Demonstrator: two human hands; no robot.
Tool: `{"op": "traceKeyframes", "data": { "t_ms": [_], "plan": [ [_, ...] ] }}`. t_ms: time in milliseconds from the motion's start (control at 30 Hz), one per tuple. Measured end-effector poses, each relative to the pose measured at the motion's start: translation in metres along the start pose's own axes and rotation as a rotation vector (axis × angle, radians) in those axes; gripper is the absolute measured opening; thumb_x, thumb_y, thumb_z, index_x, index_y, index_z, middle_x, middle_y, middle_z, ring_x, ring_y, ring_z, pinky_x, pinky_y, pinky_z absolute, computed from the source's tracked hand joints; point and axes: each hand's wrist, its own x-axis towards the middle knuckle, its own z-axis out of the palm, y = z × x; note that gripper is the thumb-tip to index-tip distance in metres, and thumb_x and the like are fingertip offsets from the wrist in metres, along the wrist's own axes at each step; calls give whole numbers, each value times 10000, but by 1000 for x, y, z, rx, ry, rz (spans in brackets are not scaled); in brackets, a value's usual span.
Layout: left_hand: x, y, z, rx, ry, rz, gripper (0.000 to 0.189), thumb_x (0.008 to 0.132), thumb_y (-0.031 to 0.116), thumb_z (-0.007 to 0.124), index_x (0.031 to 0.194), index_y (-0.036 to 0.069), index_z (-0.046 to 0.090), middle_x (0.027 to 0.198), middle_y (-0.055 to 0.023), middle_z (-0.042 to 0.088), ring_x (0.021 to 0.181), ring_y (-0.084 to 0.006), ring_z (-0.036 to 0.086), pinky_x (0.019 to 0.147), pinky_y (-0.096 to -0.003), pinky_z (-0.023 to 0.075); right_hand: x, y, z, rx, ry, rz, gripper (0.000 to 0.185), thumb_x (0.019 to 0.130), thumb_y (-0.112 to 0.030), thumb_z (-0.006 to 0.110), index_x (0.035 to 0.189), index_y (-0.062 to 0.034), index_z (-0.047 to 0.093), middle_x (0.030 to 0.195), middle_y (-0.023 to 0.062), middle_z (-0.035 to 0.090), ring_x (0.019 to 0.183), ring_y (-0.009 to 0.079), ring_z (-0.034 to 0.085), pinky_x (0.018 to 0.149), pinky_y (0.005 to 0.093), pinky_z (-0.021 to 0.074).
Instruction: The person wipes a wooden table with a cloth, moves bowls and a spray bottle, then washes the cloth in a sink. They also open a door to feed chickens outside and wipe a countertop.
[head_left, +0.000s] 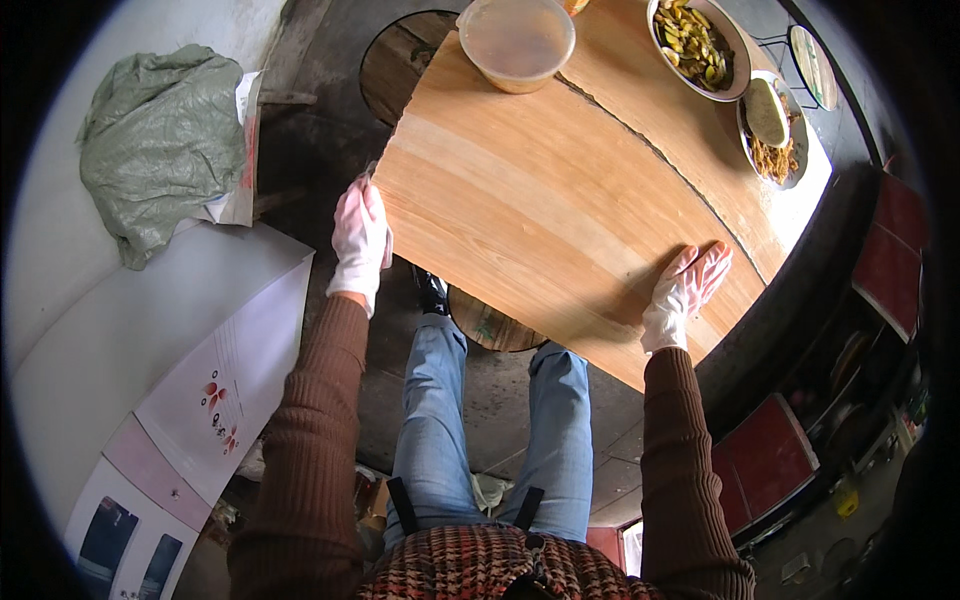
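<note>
A pale wooden tabletop (525, 202) lies before me, with a dark seam running across it. My right hand (686, 292), in a thin whitish glove, rests palm down on the wood near its right side, holding nothing. At the table's left edge is my left hand (361, 232), gloved the same way, its fingers close together. Its palm side is hidden, so whether it grips the edge or something small cannot be seen. On the far side stand a lidded translucent plastic tub (516, 45), a bowl of cooked vegetables (694, 49) and a plate of shredded food (776, 161) with a pale bun-like piece on it.
Round wooden stools (401, 64) (491, 322) sit partly under the table; another stool (814, 67) is at far right. Left of me is a white cabinet (225, 360) with a flower print, below a green woven sack (161, 150). Dark red panels (765, 461) stand to the right.
</note>
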Motion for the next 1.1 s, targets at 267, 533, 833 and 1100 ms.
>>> {"op": "traceKeyframes", "data": {
  "t_ms": [267,533,833,1100],
  "plan": [
    [-41,7,52,-398,629,184,360,1064,53,475,1408,-55,471,1280,-196,678,1148,-303,679,1058,-398,516,1,5,2,3,-68,51,673,1154,-391,352,1659,46,273,1739,283,233,1619,435,204,1337,500,165],
    [-142,43,124,-511,550,-410,587,1115,188,553,1626,82,285,1507,-238,531,1260,-361,614,1056,-466,527,-2,18,14,125,68,-4,638,1106,-307,515,1627,31,369,1701,291,324,1588,449,289,1316,519,227],
    [-33,3,10,-588,-107,-468,508,1138,564,232,1574,312,171,545,-263,608,345,-428,568,311,-557,516,-8,75,-19,508,-37,-63,547,1128,-200,452,1630,5,386,1714,196,360,1571,345,358,1285,398,300],
    [-77,4,77,-373,347,-250,553,1121,255,480,1599,90,256,1523,-251,535,1239,-409,647,918,-560,582,-110,173,-80,539,37,93,500,1151,-83,395,1648,-27,382,1748,110,334,1541,213,408,1258,327,340]
  ]
}}
